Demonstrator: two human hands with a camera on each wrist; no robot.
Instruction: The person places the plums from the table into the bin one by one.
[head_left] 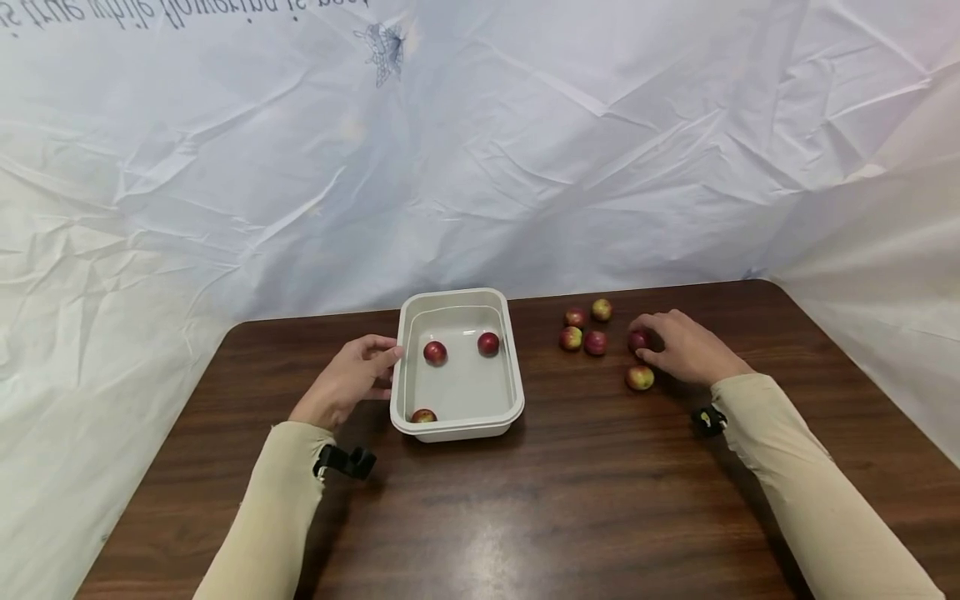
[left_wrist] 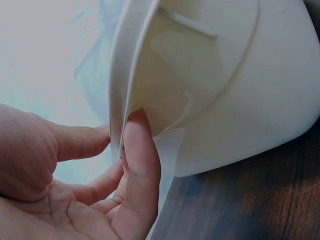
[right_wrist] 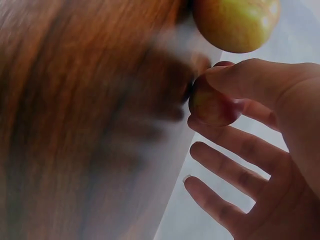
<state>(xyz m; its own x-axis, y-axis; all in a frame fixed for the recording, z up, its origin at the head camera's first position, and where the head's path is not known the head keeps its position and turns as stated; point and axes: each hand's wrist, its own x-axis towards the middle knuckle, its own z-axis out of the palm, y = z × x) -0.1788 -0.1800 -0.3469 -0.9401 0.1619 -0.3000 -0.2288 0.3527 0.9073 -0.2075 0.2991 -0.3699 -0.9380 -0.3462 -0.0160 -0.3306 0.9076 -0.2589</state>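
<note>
My left hand (head_left: 351,375) pinches the left rim of a white plastic tub (head_left: 400,367). In the left wrist view the thumb presses the outside of the rim (left_wrist: 117,75) and a finger hooks beneath it. Three small apples lie apart inside the tub: one red apple (head_left: 435,353), another red apple (head_left: 488,344), and a red-yellow apple (head_left: 423,416) by the near wall. On the right, my right hand (head_left: 686,346) holds a dark red apple (right_wrist: 215,102) at the table between thumb and fingers, the other fingers spread. A yellow-red apple (head_left: 640,378) sits just nearer.
Left of the right hand, several apples stand grouped: a red-yellow apple (head_left: 571,338), a red apple (head_left: 596,342), another reddish apple (head_left: 575,317) and a yellowish apple (head_left: 602,310). The dark wooden table (head_left: 480,508) meets a white sheet (head_left: 480,167) at its back and sides.
</note>
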